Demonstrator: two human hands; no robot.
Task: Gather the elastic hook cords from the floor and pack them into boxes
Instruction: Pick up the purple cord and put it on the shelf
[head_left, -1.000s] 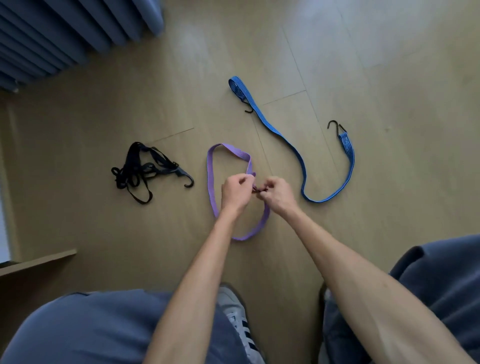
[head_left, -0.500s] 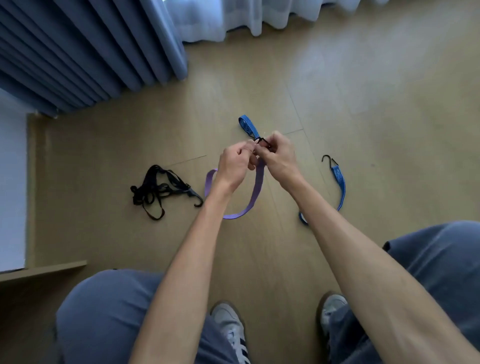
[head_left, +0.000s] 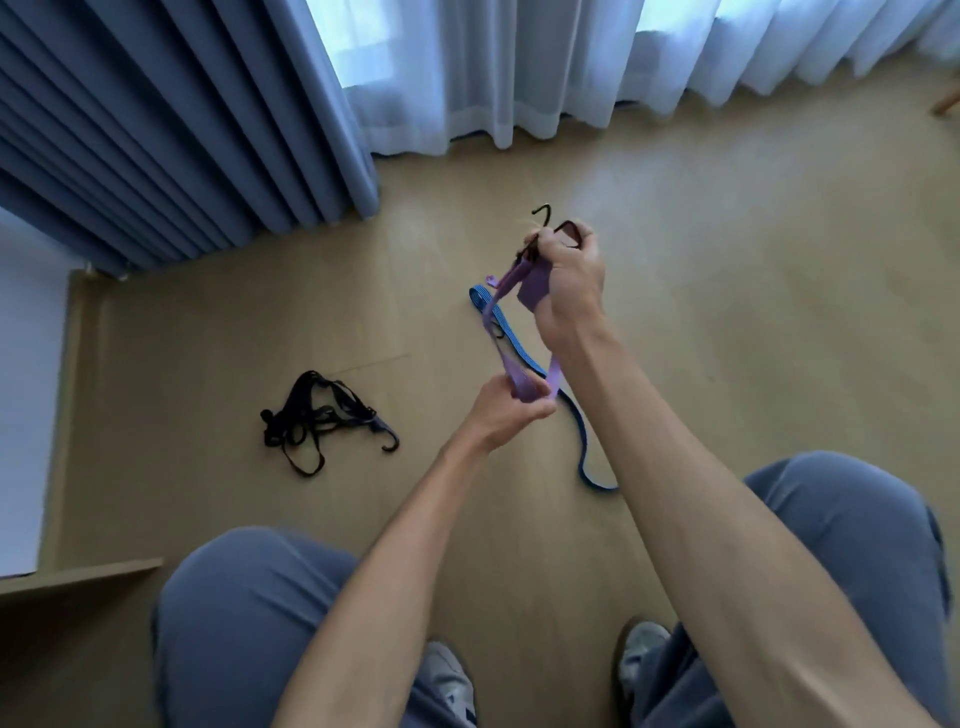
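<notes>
Floor (head_left: 727, 312): pale wood, curtains (head_left: 182, 130) behind | both hands, left hand (head_left: 506, 410) and right hand (head_left: 569, 280), grip purple cord (head_left: 506, 364)

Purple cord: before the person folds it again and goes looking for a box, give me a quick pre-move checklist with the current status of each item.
1. Hook end secured: right hand grips the purple cord with its black hooks sticking out above the fingers. Ok.
2. Loop end secured: left hand pinches the lower fold. Ok.
3. Cord clear of the floor: held up between both hands. Ok.
4. Free of the blue cord lying beneath: cannot tell, they overlap in view.
5. Black cord bundle gathered: lies on the floor. Not ok.
6. Box within reach: none in view. Cannot tell.
</notes>
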